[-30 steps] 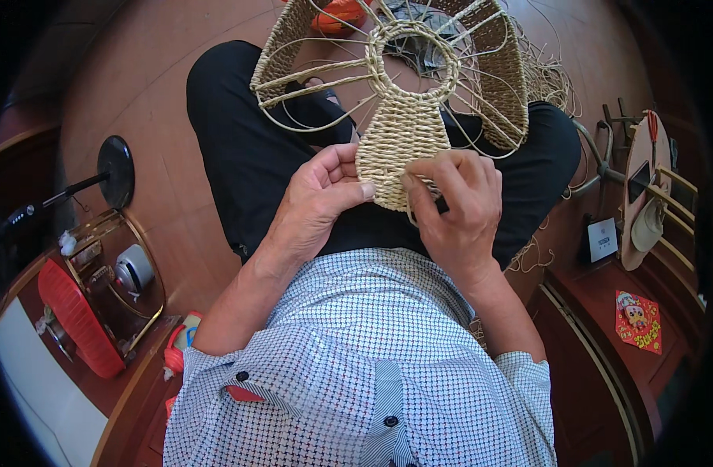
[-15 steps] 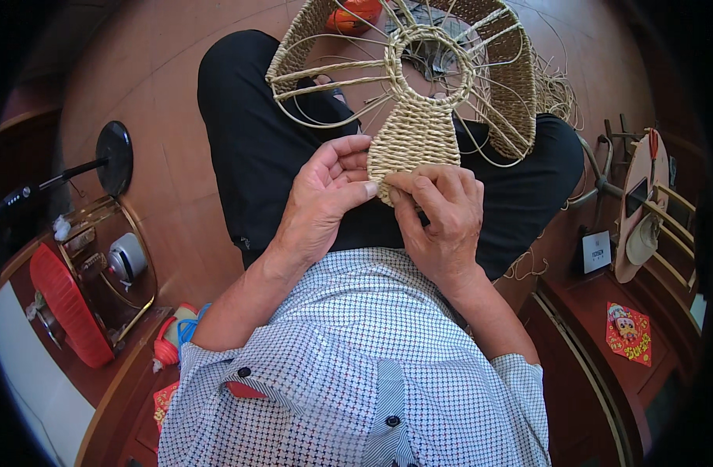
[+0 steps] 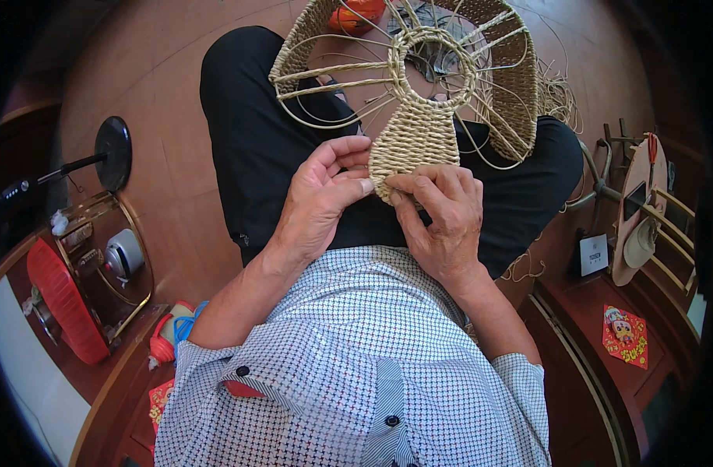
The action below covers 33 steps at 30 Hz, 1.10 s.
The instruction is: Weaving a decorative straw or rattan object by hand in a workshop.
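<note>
A partly woven straw basket piece [image 3: 415, 140] lies across my lap: a round ring with spokes fans out to a curved woven wall, and a tightly woven panel points toward me. My left hand [image 3: 321, 198] holds the panel's left edge near its lower corner, thumb in front and the other fingers curled at its side. Over the lower end, my right hand [image 3: 443, 214] pinches the weave between thumb and forefinger. Both hands meet close together at the panel's bottom tip, whose strand ends are hidden by my fingers.
Loose straw strands [image 3: 557, 101] lie on the floor at the far right. An orange-red object [image 3: 356, 15] sits beyond the basket piece. To the right stands a wooden chair-like frame [image 3: 644, 206] with a hat; at left are a black round base [image 3: 112, 153] and a red basin [image 3: 64, 300].
Hands and woven panel stay almost in place. The whole view has shifted slightly; the left thumb has drawn back a little at the panel's edge.
</note>
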{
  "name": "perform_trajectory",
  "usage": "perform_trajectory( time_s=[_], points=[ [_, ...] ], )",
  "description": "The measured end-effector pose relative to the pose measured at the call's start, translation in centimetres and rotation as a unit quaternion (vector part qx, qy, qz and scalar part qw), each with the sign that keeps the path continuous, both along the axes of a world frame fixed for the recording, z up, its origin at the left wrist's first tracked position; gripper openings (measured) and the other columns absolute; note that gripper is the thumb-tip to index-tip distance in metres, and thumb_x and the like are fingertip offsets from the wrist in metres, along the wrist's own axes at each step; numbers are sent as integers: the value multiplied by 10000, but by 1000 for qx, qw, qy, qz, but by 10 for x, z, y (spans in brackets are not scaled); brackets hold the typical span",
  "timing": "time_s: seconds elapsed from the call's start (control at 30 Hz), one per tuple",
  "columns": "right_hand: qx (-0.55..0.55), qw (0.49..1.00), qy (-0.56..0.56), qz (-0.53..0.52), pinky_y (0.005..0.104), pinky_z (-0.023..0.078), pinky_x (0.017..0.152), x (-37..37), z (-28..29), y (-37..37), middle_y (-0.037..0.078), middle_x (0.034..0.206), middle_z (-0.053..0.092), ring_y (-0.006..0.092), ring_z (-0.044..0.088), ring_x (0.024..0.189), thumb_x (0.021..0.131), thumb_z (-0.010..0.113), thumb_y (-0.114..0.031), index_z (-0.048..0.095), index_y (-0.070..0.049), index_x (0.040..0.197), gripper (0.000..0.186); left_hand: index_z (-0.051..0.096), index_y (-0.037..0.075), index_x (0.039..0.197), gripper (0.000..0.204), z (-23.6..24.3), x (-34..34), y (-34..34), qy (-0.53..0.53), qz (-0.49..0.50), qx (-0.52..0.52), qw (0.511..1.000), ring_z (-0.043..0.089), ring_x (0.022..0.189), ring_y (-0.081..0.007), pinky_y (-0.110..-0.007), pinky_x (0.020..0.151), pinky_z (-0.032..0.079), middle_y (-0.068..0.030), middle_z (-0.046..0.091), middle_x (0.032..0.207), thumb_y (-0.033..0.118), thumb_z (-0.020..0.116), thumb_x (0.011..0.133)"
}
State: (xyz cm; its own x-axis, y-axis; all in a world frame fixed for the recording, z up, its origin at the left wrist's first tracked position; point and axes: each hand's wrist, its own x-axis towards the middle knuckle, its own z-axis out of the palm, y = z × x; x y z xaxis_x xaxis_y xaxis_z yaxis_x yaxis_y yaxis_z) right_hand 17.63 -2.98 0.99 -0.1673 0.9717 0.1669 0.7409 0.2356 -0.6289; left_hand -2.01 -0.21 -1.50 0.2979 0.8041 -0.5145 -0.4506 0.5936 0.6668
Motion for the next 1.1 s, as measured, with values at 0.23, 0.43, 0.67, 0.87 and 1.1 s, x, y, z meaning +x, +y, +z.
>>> perform_trajectory(
  time_s=[0.23, 0.43, 0.67, 0.87, 1.1],
  points=[
    [19, 1000, -17, -10, 384, 422, 873, -6, -4, -6, 4, 961, 715, 217, 639, 946, 887, 793, -96, 775, -122, 1128, 243, 488, -26, 1495, 613, -10, 3, -5, 55, -16, 93, 994, 629, 1177, -160, -316, 1087, 526, -102, 608, 1308, -83, 674, 914],
    [17, 999, -22, -20, 387, 418, 851, -7, -6, -5, 8, 964, 725, 207, 655, 928, 887, 785, -117, 761, -121, 1127, 241, 382, -2, 1592, 755, -16, 5, -3, 64, -16, 125, 990, 624, 1171, -165, -310, 1077, 521, -98, 543, 1319, -70, 679, 901],
    [13, 999, -5, -32, 383, 420, 833, -6, -10, -3, -11, 901, 728, 197, 662, 875, 854, 829, -136, 759, -121, 1085, 242, 356, 8, 1596, 767, -15, 7, -5, 61, 0, 115, 991, 618, 1142, -144, -277, 1017, 534, -102, 509, 1350, -87, 684, 909],
    [52, 998, -16, -29, 381, 418, 845, -8, -11, -1, -11, 929, 762, 182, 676, 895, 848, 841, -147, 768, -132, 1042, 208, 371, 20, 1600, 773, -18, 5, -5, 66, -4, 113, 991, 615, 1165, -151, -291, 1037, 539, -106, 497, 1373, -83, 695, 905],
    [41, 998, -31, -30, 374, 419, 844, -8, -9, -2, -15, 938, 769, 179, 678, 895, 849, 840, -149, 779, -139, 1053, 213, 339, 12, 1632, 838, -19, 5, -3, 48, -3, 116, 992, 619, 1177, -166, -322, 1084, 521, -121, 526, 1371, -55, 707, 882]
  ],
)
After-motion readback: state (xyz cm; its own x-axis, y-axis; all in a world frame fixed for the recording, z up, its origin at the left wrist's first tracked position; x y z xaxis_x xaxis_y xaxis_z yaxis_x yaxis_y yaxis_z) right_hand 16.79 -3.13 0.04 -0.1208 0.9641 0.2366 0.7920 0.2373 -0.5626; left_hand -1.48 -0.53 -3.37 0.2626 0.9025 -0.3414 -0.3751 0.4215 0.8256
